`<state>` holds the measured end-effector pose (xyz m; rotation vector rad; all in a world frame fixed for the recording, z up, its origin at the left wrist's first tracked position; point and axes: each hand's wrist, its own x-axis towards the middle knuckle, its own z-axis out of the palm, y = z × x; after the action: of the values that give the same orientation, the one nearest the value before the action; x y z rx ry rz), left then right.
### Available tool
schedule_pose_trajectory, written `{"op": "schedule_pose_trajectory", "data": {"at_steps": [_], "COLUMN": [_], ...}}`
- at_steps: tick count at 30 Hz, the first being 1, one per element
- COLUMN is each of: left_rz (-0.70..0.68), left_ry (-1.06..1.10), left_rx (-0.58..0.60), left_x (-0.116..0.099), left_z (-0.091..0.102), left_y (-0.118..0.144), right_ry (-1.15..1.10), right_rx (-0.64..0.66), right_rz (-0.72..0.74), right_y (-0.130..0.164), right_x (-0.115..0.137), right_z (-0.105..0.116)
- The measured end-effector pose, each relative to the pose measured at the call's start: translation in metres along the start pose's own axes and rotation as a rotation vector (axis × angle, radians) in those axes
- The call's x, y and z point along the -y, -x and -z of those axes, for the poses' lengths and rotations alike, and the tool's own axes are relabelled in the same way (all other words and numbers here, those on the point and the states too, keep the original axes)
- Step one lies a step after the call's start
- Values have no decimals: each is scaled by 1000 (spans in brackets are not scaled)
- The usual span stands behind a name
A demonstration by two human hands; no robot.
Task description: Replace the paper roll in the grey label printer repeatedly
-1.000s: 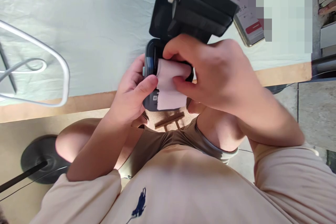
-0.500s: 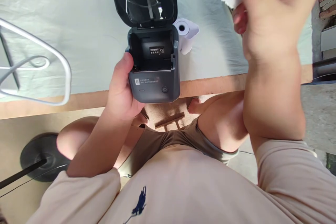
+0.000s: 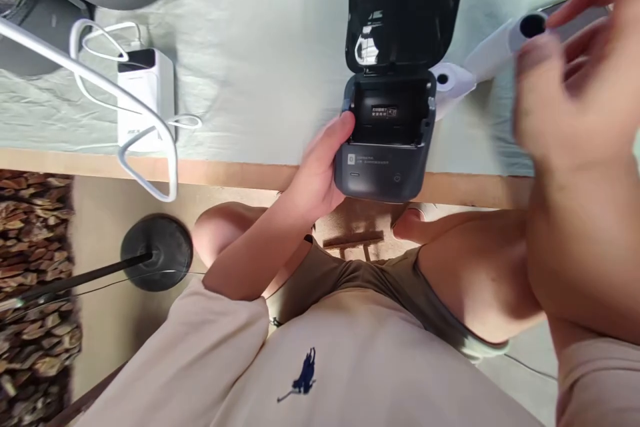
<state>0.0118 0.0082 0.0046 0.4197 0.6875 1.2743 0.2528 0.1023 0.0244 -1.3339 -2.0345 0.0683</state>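
Printer [image 3: 381, 170] in left hand [image 3: 323, 170], gripped along left side

the left hand [image 3: 320, 177] grips an open-lidded dark printer [image 3: 383, 175]. the blurred right hand [image 3: 585, 100] is at a white paper roll [image 3: 503, 45].

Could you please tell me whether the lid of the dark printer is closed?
No, the lid stands swung open above the printer in the left hand, exposing the label inside.
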Motion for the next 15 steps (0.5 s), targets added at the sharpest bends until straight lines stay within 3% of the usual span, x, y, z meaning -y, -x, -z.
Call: {"op": "schedule_pose_trajectory", "data": {"at_steps": [3, 6, 11, 15], "left_rz": [0, 13, 59, 49], "left_ry": [-8, 0, -17, -24], "left_rx": [20, 50, 65, 44], "left_x": [1, 1, 0, -1], "left_z": [3, 5, 4, 1], "left_y": [0, 0, 0, 1], "right_ry": [220, 280, 153, 8], "right_rx": [207, 300, 239, 102], "right_rz": [88, 12, 32, 187], "right_y": [10, 16, 16, 9], "right_x": [17, 23, 24, 17], "right_z": [-12, -27, -40, -38]}}
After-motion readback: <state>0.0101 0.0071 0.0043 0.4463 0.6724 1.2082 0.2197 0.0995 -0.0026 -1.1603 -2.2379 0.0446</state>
